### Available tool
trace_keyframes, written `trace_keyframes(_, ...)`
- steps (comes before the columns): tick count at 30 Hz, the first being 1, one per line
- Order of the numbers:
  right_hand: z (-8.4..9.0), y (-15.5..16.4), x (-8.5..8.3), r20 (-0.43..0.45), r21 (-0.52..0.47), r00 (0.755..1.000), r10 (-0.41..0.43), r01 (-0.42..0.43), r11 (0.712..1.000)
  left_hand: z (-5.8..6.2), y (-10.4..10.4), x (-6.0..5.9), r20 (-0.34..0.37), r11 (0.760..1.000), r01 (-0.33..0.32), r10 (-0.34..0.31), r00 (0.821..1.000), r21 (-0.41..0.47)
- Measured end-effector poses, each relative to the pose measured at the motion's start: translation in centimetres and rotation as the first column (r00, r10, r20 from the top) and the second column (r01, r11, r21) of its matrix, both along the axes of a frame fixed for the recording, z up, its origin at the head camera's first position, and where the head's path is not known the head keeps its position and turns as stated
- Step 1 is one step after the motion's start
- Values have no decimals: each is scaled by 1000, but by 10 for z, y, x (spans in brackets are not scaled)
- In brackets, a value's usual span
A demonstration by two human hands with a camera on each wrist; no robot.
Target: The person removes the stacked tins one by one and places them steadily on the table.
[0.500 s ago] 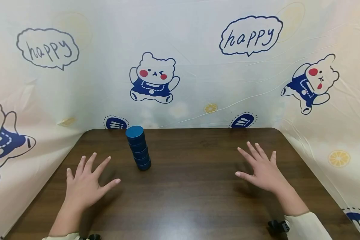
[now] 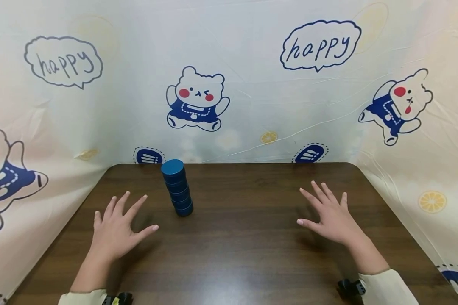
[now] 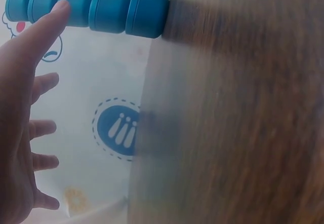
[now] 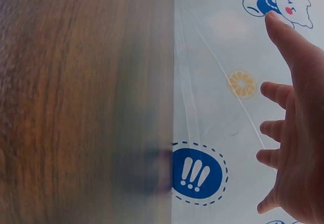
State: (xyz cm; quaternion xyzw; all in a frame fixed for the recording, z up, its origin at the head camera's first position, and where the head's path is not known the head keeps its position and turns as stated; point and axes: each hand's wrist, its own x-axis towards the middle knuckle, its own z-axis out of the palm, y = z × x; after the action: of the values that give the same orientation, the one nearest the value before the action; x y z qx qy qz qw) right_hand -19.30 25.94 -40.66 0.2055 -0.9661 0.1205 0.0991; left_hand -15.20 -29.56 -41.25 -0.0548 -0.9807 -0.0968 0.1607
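A stack of several round blue containers stands upright on the brown wooden table, left of the middle. To its left, my left hand hovers with fingers spread and nothing in it. In the left wrist view the blue stack shows behind the thumb of that hand; in the head view a gap parts them. Over the right side of the table my right hand is held with spread fingers, far from the stack. The right wrist view shows this hand holding nothing.
Behind the table hangs a pale cloth printed with bears, lemon slices and the word "happy"; it runs along both sides too. The table's back edge lies just beyond the stack. Each wrist carries a small black device.
My left hand has shifted a little to the right, closer to the blue stack. My right hand has drifted slightly to the left. The stack stands as before.
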Motion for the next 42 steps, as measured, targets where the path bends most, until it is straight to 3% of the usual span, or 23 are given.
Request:
trace_keyframes(11,1,-9,-2,6,-28,999,45,-45,999,-2,6,-7,-5,999,24,-24,1000,37)
trace_keyframes(20,5,-19,-7,9,-75,995,99,-98,992,-3,9,-10,-25,988,74,-71,997,138)
trace_keyframes(31,17,-37,-12,19,-74,987,162,-160,984,-4,15,-16,-24,947,107,-105,994,303)
trace_keyframes(42,28,-55,-22,28,-115,972,232,-227,967,-5,21,-21,-40,890,144,-141,989,432)
